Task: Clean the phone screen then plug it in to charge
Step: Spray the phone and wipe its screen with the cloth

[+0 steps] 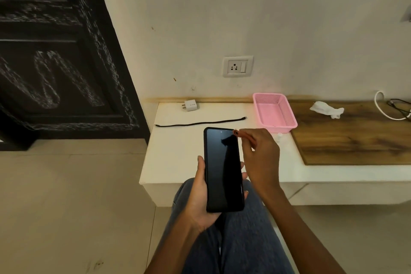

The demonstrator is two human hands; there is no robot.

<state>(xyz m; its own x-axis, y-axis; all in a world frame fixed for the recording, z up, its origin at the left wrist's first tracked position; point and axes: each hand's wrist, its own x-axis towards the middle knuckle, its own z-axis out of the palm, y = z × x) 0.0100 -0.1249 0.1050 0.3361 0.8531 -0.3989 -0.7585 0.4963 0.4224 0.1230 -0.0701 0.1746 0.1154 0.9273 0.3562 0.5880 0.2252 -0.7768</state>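
A black phone (223,169) with a dark screen stands upright in my left hand (200,196), which grips it from below over my lap. My right hand (260,158) pinches a small thin orange-brown tool (243,135) whose tip touches the phone's top right corner. On the white table (178,158) behind lie a black cable (200,123) stretched straight and a white charger plug (190,105). A wall socket (237,66) sits above the table.
A pink basket (274,111) stands on the table beside a wooden board (355,140). A crumpled white wipe (327,109) lies on the board. White and black cords (393,109) curl at the far right. A dark door (55,51) is at left.
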